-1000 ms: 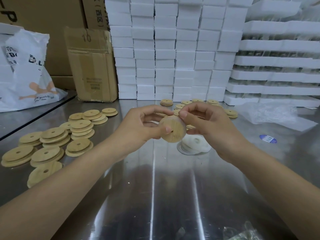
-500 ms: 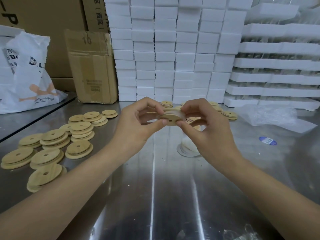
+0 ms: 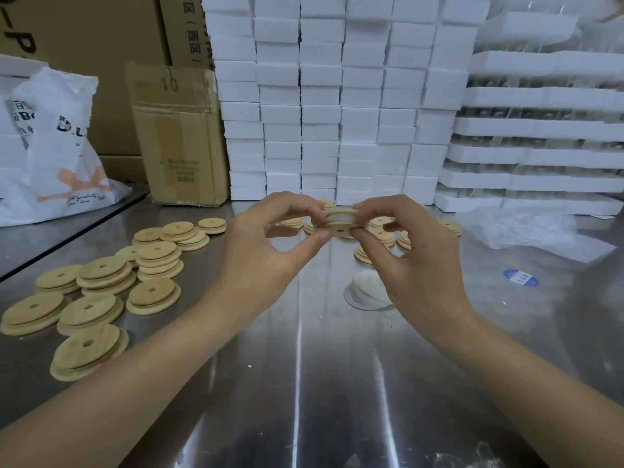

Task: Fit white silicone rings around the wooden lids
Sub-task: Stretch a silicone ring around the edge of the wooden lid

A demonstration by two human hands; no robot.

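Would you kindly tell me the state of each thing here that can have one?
held lid, level, off the table
white ring, wrapped round held lid
left hand, pinches lid's left edge
right hand, pinches lid's right edge
loose lids, stacked on table
spare rings, piled flat

Glossy steel table [image 3: 304,383], matt wooden lids [image 3: 98,309]

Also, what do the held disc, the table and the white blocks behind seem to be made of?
Held lid: wood, perhaps bamboo; matte, tan, faint grain. Table: metal, likely stainless steel; shiny, streaked reflections. White blocks: probably foam; rough, crumbly edges.
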